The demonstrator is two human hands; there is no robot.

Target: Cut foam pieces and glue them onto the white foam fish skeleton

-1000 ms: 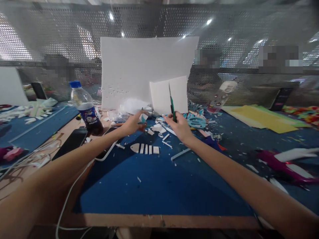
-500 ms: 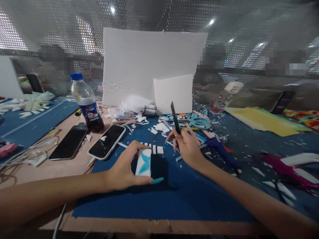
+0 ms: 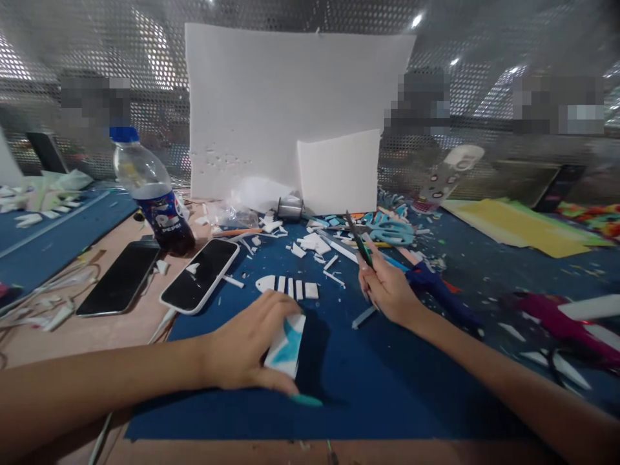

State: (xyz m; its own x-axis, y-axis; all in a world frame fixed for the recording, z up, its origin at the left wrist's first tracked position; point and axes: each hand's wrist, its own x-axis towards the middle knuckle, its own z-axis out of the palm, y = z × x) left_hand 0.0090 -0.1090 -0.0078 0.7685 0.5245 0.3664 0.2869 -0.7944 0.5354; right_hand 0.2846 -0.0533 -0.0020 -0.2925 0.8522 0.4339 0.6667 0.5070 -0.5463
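Observation:
My left hand [image 3: 247,345] grips a small white foam piece with a blue shape on it [image 3: 285,345], holding it down on the blue mat [image 3: 368,381] near the front. My right hand [image 3: 387,290] is closed round a green craft knife [image 3: 359,240], blade pointing up and away to the left, just right of a row of cut white foam pieces shaped like a fish skeleton [image 3: 287,287].
Two phones [image 3: 200,274] [image 3: 119,278] and a cola bottle [image 3: 152,200] lie to the left. White foam sheets [image 3: 271,110] lean on the perforated metal screen behind. Foam scraps, blue cutouts [image 3: 390,231], yellow sheets [image 3: 513,226] and purple pieces [image 3: 557,320] litter the right side.
My left hand brought the blue-marked foam piece from the far scraps down to the near mat. My right hand lowered the knife and tilted it further.

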